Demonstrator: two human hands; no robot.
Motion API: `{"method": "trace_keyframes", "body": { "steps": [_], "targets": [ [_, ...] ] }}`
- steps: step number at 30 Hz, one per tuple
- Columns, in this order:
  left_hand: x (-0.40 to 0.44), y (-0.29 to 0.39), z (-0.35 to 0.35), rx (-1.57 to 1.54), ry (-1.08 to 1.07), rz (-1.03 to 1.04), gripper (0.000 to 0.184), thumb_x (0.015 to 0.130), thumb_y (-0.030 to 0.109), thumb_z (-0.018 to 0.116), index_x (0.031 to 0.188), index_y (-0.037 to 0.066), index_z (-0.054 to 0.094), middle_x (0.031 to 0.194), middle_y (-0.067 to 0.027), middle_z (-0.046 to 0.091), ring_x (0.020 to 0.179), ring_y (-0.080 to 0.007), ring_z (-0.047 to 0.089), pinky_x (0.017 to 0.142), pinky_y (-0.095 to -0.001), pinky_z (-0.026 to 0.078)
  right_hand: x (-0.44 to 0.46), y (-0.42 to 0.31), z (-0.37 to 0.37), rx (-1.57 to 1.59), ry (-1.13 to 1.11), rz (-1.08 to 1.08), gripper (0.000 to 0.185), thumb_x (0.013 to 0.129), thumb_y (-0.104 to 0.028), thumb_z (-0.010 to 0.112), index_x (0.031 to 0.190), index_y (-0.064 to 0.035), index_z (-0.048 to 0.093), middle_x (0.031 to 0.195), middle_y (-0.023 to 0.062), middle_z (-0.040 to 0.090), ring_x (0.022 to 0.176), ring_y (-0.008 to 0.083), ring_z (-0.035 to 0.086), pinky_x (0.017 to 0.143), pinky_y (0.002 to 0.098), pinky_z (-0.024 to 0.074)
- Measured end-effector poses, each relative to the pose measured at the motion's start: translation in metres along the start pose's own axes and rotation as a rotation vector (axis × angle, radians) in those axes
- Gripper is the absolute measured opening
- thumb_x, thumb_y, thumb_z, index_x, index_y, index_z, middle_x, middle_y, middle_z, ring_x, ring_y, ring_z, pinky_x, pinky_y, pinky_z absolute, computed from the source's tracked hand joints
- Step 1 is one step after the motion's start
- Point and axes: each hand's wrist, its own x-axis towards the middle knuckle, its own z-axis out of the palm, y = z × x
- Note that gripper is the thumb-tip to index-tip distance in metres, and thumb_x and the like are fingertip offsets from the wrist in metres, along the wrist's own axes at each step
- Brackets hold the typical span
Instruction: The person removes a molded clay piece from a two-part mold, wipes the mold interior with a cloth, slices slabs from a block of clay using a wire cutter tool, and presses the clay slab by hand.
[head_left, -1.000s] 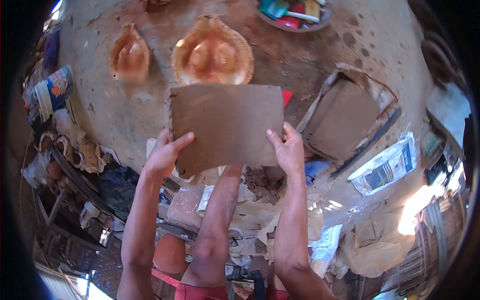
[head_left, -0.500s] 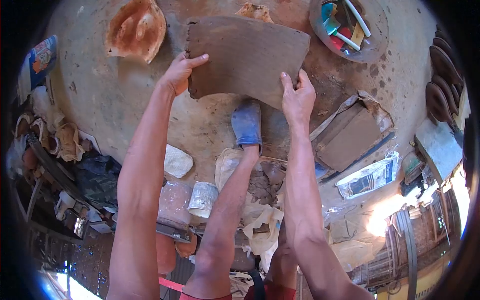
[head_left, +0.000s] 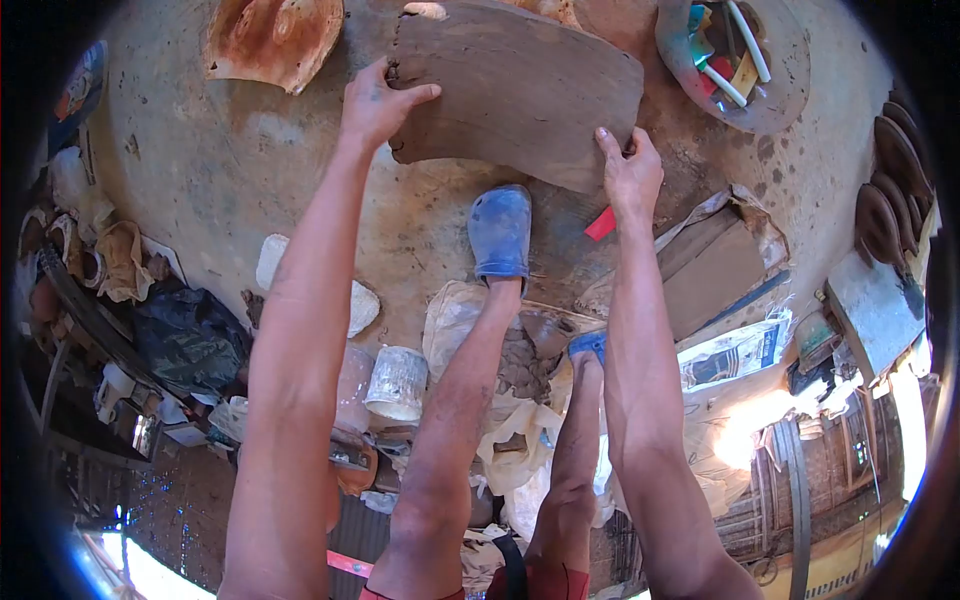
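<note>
A wide, curved slab of dark brown wet clay (head_left: 520,95) spans the top middle of the head view, held up off the floor. My left hand (head_left: 378,105) grips its left end, thumb lying across the top face and fingers hidden beneath. At the opposite lower corner, my right hand (head_left: 632,178) pinches the slab with its thumb on top. The left edge of the clay is ragged, while its face is smooth with faint streaks. Part of a pale orange piece (head_left: 545,10) shows behind the slab.
A rust-stained mould (head_left: 272,42) lies at upper left. A round basin (head_left: 790,105) with tools stands at upper right. Stacked clay slabs (head_left: 712,270) rest beside my right forearm. My blue clog (head_left: 500,235) is below the slab; a white bucket (head_left: 397,383) stands nearer.
Both hands and the clay slab have shifted up and slightly right in the view. A small red piece on the floor and my second blue shoe now show.
</note>
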Motion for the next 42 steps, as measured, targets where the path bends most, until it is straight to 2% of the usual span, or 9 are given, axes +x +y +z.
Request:
{"method": "trace_keyframes", "body": {
  "steps": [9, 13, 17, 24, 27, 32, 35, 38, 42],
  "targets": [
    [-0.013, -0.01, 0.013, 0.4, 0.306, -0.101, 0.116, 0.06, 0.067, 0.091, 0.151, 0.008, 0.051, 0.124, -0.0221, 0.068, 0.117, -0.035, 0.065, 0.1, -0.0454, 0.052, -0.014, 0.067, -0.02, -0.052, 0.277, 0.014, 0.047, 0.089, -0.04, 0.081, 0.114, -0.0015, 0.072, 0.094, 0.018, 0.075, 0.09, 0.0281, 0.074, 0.082, 0.0403, 0.0549],
    [-0.063, 0.042, 0.027, 0.27, 0.495, 0.233, 0.092, 0.075, 0.042, 0.091, 0.15, 0.006, 0.051, 0.115, -0.0154, 0.066, 0.102, -0.0296, 0.064, 0.089, -0.0413, 0.054, -0.055, 0.111, -0.03, -0.39, 0.055, 0.332, 0.052, 0.085, -0.044, 0.082, 0.11, -0.0009, 0.068, 0.096, 0.0203, 0.075, 0.088, 0.0355, 0.073, 0.08, 0.0456, 0.0563],
    [-0.168, 0.113, 0.072, -0.157, 0.154, 0.184, 0.066, 0.084, 0.016, 0.082, 0.145, 0.005, 0.057, 0.11, -0.0131, 0.065, 0.096, -0.0252, 0.063, 0.085, -0.0378, 0.053, -0.079, 0.13, 0.004, -0.427, 0.117, 0.161, 0.047, 0.086, -0.041, 0.08, 0.106, -0.0017, 0.064, 0.099, 0.0221, 0.074, 0.092, 0.0407, 0.072, 0.083, 0.0517, 0.0561],
    [-0.27, 0.232, 0.073, 0.005, -0.541, 0.325, 0.043, 0.087, 0.016, 0.077, 0.126, 0.002, 0.065, 0.112, -0.019, 0.072, 0.102, -0.034, 0.069, 0.09, -0.0469, 0.054, -0.07, 0.109, -0.042, -0.227, 0.209, 0.086, 0.018, 0.093, -0.016, 0.069, 0.103, -0.0014, 0.066, 0.085, 0.0207, 0.073, 0.081, 0.0418, 0.072, 0.074, 0.0512, 0.0556],
    [-0.3, 0.266, 0.077, -0.151, -0.426, 0.093, 0.041, 0.088, 0.016, 0.076, 0.125, 0.002, 0.065, 0.107, -0.0187, 0.072, 0.098, -0.0372, 0.069, 0.089, -0.048, 0.054, -0.023, 0.042, -0.104, 0.253, 0.532, -0.152, 0.018, 0.093, -0.009, 0.068, 0.11, -0.0029, 0.07, 0.075, 0.0188, 0.071, 0.069, 0.0392, 0.072, 0.065, 0.0445, 0.0545],
    [-0.332, 0.204, 0.152, -0.309, -0.248, -0.122, 0.049, 0.09, 0.021, 0.078, 0.133, 0.002, 0.063, 0.113, -0.017, 0.073, 0.098, -0.0323, 0.072, 0.089, -0.0386, 0.056, 0.107, -0.052, -0.168, -0.261, 0.484, -0.41, 0.023, 0.093, -0.024, 0.066, 0.105, -0.0062, 0.076, 0.088, 0.0196, 0.074, 0.084, 0.0365, 0.074, 0.075, 0.0458, 0.0566],
    [-0.342, 0.178, 0.179, -0.142, -0.536, -0.103, 0.049, 0.091, 0.024, 0.077, 0.134, 0.003, 0.063, 0.113, -0.016, 0.074, 0.1, -0.0277, 0.072, 0.089, -0.037, 0.056, 0.204, -0.046, -0.144, -0.634, 0.278, -0.373, 0.027, 0.092, -0.027, 0.062, 0.109, -0.0139, 0.078, 0.096, 0.0197, 0.075, 0.092, 0.0409, 0.073, 0.083, 0.0503, 0.0575],
    [-0.344, 0.182, 0.188, -0.115, -0.495, 0.01, 0.048, 0.091, 0.021, 0.076, 0.135, 0.005, 0.063, 0.11, -0.0152, 0.074, 0.097, -0.0233, 0.072, 0.086, -0.0345, 0.056, 0.216, -0.05, -0.13, -0.668, 0.252, -0.269, 0.024, 0.088, -0.022, 0.063, 0.103, -0.0155, 0.08, 0.098, 0.0181, 0.076, 0.095, 0.0403, 0.075, 0.084, 0.0515, 0.0595],
    [-0.321, 0.181, 0.182, -0.441, -0.496, -0.286, 0.047, 0.093, 0.019, 0.075, 0.135, 0.002, 0.062, 0.112, -0.0127, 0.072, 0.098, -0.0165, 0.069, 0.086, -0.0313, 0.056, 0.188, -0.052, -0.147, -0.612, 0.325, -0.395, 0.024, 0.089, -0.023, 0.065, 0.103, -0.0086, 0.077, 0.099, 0.0211, 0.076, 0.095, 0.0408, 0.074, 0.084, 0.0501, 0.0585]
  ]
}}
